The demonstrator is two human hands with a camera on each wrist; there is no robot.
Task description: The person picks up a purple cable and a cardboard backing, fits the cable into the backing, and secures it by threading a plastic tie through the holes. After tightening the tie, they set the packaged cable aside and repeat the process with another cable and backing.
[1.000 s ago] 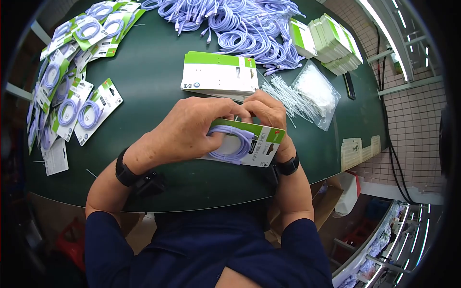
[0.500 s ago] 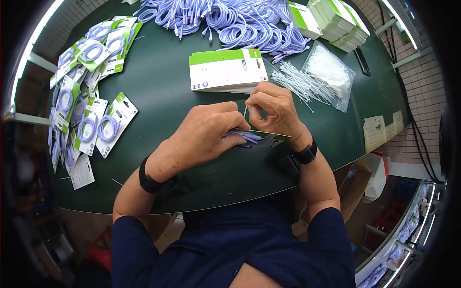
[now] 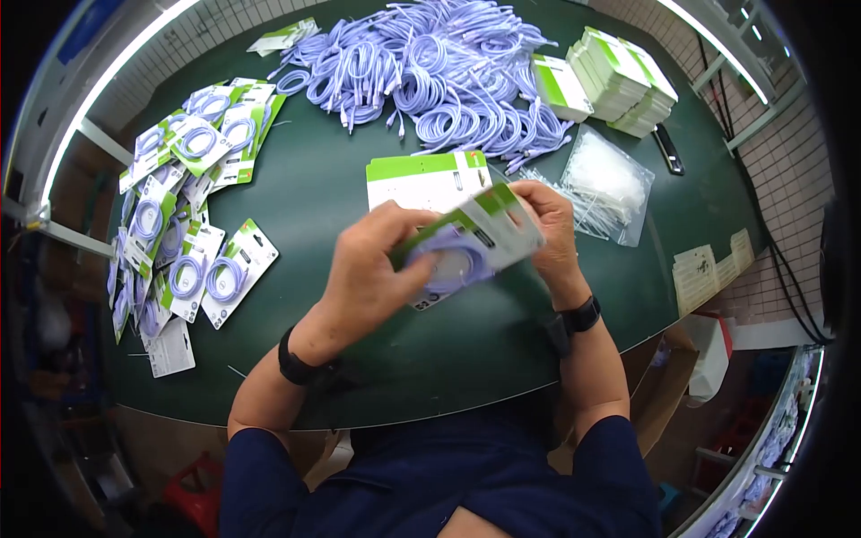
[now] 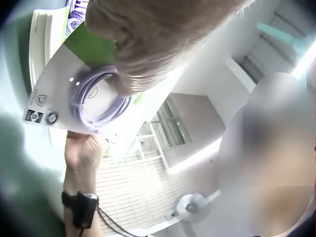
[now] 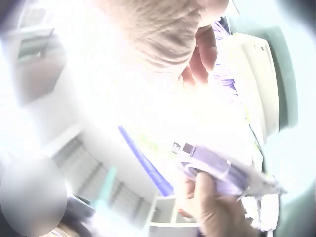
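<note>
My left hand grips a green-and-white cable card by its left part, thumb across the front. On the card lies a coiled lilac USB cable, the thumb reaching into its ring. The card is raised over the table and tilted, its right end higher. My right hand is at the card's right end, its fingers partly behind it. In the right wrist view the fingers bend loosely, and glare washes out the area below them; I cannot tell whether they hold anything. A stack of blank cards lies just beyond.
A large heap of lilac cables covers the back. Finished carded cables pile up on the left. White cable ties and a plastic bag lie right of the hands, with card stacks and a black cutter behind.
The card was turned edge-on half a second ago and now shows its front, tilted. The right hand, which held a thin white strip above the card, has come down to the card's right end.
</note>
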